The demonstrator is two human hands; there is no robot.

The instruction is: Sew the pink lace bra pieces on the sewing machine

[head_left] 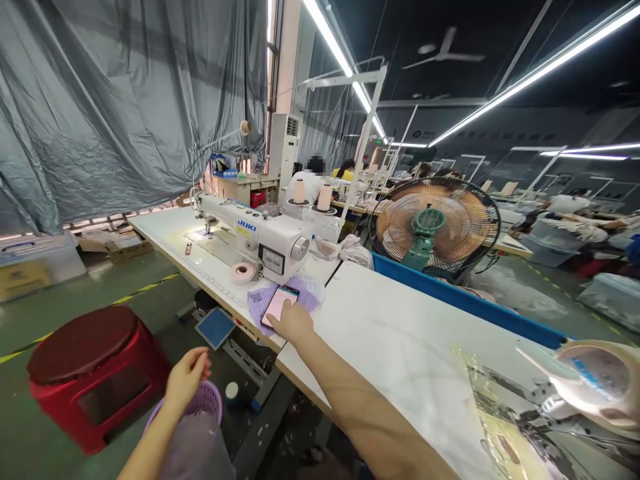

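Observation:
My right hand (295, 323) is at a smartphone (280, 305) with a lit pinkish screen, its fingers bent over the phone's near right side. The phone rests on purple printed paper (257, 300) that shows a QR code, at the front edge of the sewing table (390, 320). My left hand (187, 377) hangs in the air, fingers loosely curled in, with nothing visible in it. Below it stands a purple basket (213, 400) with a grey plastic liner. Just behind the phone are a white JUKI sewing machine (250, 230) and a roll of pale tape (243, 272).
A red stool (100, 400) with a brown seat stands at left. Behind the table's blue edge is a large fan (430, 223). At the near right lie a large tape roll (600, 373) and shiny machine parts. Thread cones (325, 198) stand behind the machine; people sit farther back.

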